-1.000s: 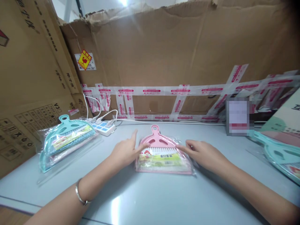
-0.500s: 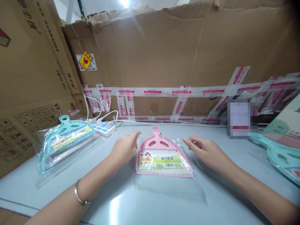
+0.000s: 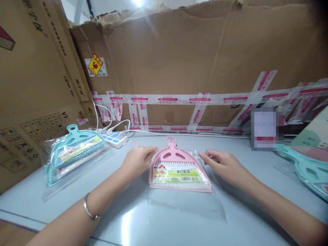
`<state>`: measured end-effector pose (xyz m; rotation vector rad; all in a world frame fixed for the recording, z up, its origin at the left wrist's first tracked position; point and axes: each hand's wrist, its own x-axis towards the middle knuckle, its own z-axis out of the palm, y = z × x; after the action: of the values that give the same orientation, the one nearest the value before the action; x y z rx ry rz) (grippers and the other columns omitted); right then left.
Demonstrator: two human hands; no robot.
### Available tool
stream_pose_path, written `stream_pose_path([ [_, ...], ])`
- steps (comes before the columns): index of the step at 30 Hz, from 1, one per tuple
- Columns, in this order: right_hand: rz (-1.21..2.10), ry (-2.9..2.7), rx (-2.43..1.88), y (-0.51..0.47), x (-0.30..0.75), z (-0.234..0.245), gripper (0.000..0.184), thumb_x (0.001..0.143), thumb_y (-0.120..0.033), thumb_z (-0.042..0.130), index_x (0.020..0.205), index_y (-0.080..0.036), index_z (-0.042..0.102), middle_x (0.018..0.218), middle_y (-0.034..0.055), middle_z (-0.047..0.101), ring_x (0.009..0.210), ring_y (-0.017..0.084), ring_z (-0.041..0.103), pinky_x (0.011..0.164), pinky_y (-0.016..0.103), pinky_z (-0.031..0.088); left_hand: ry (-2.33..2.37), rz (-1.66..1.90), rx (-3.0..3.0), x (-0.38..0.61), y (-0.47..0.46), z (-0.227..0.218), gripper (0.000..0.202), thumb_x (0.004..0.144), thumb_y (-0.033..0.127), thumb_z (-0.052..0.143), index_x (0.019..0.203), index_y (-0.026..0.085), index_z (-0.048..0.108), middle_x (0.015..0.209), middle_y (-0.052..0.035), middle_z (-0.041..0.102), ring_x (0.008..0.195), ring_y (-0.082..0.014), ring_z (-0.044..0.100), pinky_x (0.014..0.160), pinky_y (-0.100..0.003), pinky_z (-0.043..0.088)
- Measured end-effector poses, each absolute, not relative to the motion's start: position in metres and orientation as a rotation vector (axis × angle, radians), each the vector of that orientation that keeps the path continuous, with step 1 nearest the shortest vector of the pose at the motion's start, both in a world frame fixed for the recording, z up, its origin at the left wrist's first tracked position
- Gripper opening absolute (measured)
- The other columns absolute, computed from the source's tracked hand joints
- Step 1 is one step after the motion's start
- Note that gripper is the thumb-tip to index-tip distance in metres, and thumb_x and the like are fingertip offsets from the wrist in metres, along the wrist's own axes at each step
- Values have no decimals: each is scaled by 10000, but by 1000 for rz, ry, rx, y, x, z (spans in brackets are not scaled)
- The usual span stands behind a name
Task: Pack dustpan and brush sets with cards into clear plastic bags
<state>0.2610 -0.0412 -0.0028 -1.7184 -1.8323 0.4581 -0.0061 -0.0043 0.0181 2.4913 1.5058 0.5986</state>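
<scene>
From the pink dustpan, tabletop lies free at six o'clock past the wrapper; the cardboard box blocks twelve

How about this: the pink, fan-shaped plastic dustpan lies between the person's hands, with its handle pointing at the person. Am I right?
Not quite: the head view shows the handle pointing away, toward the brown cardboard box. The pink plastic dustpan does lie between the left hand and right hand.
</scene>
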Motion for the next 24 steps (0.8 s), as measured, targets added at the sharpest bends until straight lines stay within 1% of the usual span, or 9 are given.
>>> stream_pose_path([
  [4, 487, -1864, -1699, -43, 260, -3, 465, 827, -574, 369, 576, -192, 455, 537, -25, 359, 534, 113, 327, 492, 231, 261, 1517, 590, 2498, -5, -6, 21, 377, 892, 355, 357, 855, 206, 701, 723, -59, 708, 614, -159, 613, 591, -254, 397],
  [6, 502, -1864, -1709, -43, 260, -3, 465, 822, -578, 369, 581, -192, 464, 538, -25, 361, 534, 114, 330, 493, 231, 257, 1575, 552, 2484, -4, -7, 23, 408, 902, 357, 329, 827, 188, 693, 675, -65, 690, 588, -161, 599, 574, -258, 381],
  [8, 504, -1860, -1710, -42, 259, -3, 467, 818, -583, 370, 584, -193, 473, 540, -25, 358, 535, 114, 327, 494, 232, 255, 1620, 521, 2458, -3, -7, 25, 416, 911, 345, 297, 905, 178, 678, 667, -66, 683, 599, -166, 600, 586, -262, 388],
  [10, 501, -1857, -1708, -42, 259, -3, 467, 816, -585, 371, 585, -193, 476, 545, -26, 354, 538, 114, 322, 496, 232, 254, 1633, 513, 2434, -2, -7, 24, 407, 910, 307, 277, 1080, 180, 624, 688, -59, 686, 635, -171, 610, 622, -267, 411],
  [12, 506, -1861, -1710, -41, 260, -3, 467, 818, -586, 368, 586, -194, 474, 545, -27, 351, 539, 114, 319, 498, 232, 251, 1633, 512, 2420, -2, -7, 23, 426, 898, 255, 277, 1237, 184, 524, 718, -50, 692, 672, -174, 617, 664, -278, 431],
  [14, 514, -1874, -1705, -42, 260, -3, 468, 821, -584, 363, 587, -194, 475, 543, -27, 355, 539, 115, 323, 498, 232, 249, 1643, 510, 2405, -3, -6, 22, 466, 883, 219, 289, 1321, 178, 444, 742, -48, 696, 704, -179, 621, 701, -292, 442],
  [16, 519, -1888, -1696, -43, 259, -2, 465, 823, -578, 362, 587, -193, 478, 542, -26, 364, 538, 115, 328, 497, 231, 250, 1650, 520, 2392, -3, -6, 22, 480, 884, 215, 292, 1343, 168, 422, 746, -50, 698, 715, -181, 623, 719, -298, 446],
  [20, 501, -1887, -1698, -45, 257, 0, 457, 822, -571, 377, 603, -193, 513, 535, -25, 380, 528, 113, 331, 488, 229, 249, 1611, 586, 2367, -3, -8, 24, 445, 902, 268, 297, 1281, 178, 511, 688, -41, 696, 616, -162, 606, 662, -276, 447],
  [24, 497, -1883, -1678, -45, 257, 1, 468, 820, -581, 381, 611, -190, 533, 525, -25, 385, 517, 110, 330, 474, 227, 248, 1557, 648, 2373, -2, -9, 24, 412, 908, 348, 323, 1140, 200, 630, 631, -31, 689, 529, -137, 578, 576, -243, 425],
])
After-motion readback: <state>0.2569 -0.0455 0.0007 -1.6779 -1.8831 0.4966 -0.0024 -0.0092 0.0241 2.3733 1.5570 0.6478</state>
